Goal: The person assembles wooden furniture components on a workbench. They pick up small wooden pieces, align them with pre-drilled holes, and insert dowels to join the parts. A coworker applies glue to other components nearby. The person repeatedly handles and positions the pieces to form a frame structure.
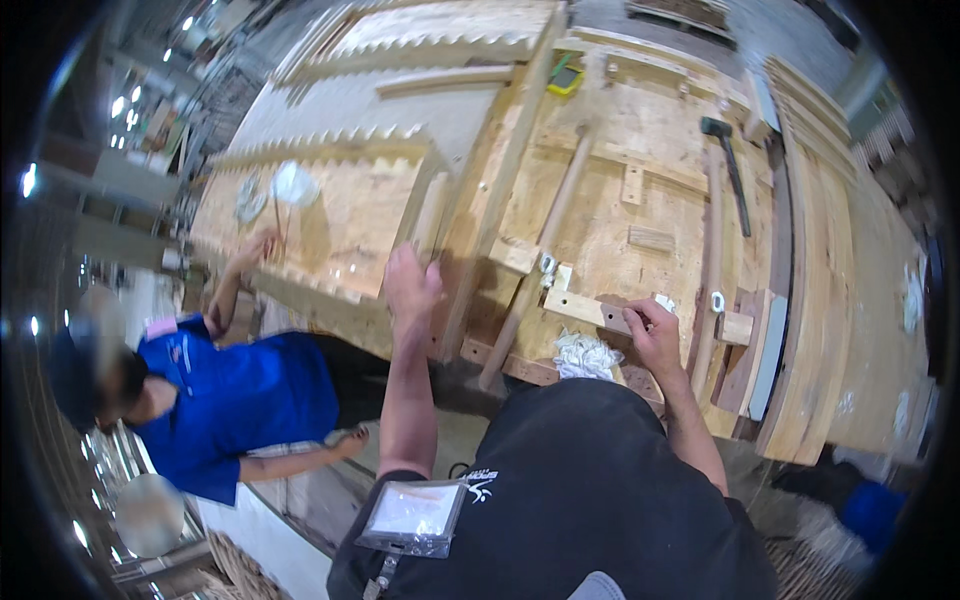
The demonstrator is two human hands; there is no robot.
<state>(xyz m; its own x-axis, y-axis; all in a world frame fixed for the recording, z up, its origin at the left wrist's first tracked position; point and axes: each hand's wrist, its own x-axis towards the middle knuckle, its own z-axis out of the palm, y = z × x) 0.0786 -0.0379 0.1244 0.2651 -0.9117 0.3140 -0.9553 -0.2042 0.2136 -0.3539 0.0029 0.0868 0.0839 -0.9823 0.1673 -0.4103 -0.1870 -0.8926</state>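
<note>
Drilled wood bar (pixel 585 308) lies near the front of the plywood bench top (pixel 600 228), roughly crosswise, L end close to a white fitting (pixel 547 265). R hand (pixel 655 335) has a narrow grip on bar's R end, thumb & fingers drawn in. L hand (pixel 412 285) is well apart, fingers bent, by the near end of an upright-running wood strip (pixel 430 215); can't tell if it's holding it. Crumpled white cloth (pixel 587 356) just below the bar, twd the person. Round rod (pixel 565 195) runs lengthwise L of bar, 2nd rod (pixel 712 230) on the R. Farther up: small wood block (pixel 651 238), black mallet (pixel 735 180) nr R edge, yellow-edged item (pixel 566 79) at top L. Past the long rail, notched rails (pixel 325 142) on the adj. bench, w/ clear plastic bag (pixel 295 185). Co-worker (pixel 240 395) in blue shirt stands far L, one hand over that bench.
</note>
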